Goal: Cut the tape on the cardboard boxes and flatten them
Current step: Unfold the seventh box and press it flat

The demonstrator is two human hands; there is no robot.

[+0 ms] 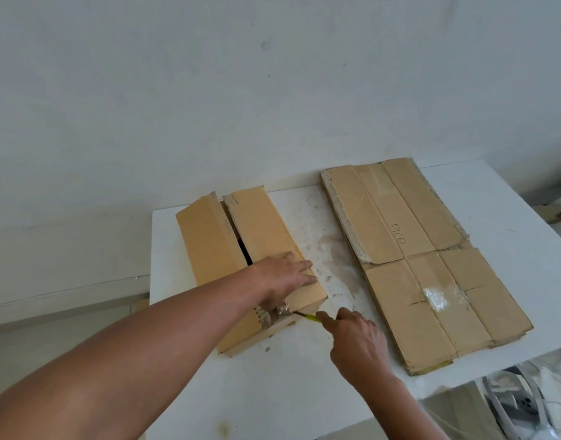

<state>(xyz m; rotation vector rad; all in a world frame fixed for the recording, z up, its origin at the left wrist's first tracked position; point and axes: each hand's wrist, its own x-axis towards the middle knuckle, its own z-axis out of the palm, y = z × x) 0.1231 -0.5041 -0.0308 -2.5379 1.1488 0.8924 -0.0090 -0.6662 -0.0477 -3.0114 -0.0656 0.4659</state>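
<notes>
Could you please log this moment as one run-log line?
action: cutting end tape | left grip: presses box | right grip: holds yellow cutter at tape | flattened box: on table

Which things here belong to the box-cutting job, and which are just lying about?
In the job: standing brown cardboard box; yellow-handled cutter; flattened brown cardboard sheet; left hand; right hand.
Lying about: tangled white cables beside the white table.
</notes>
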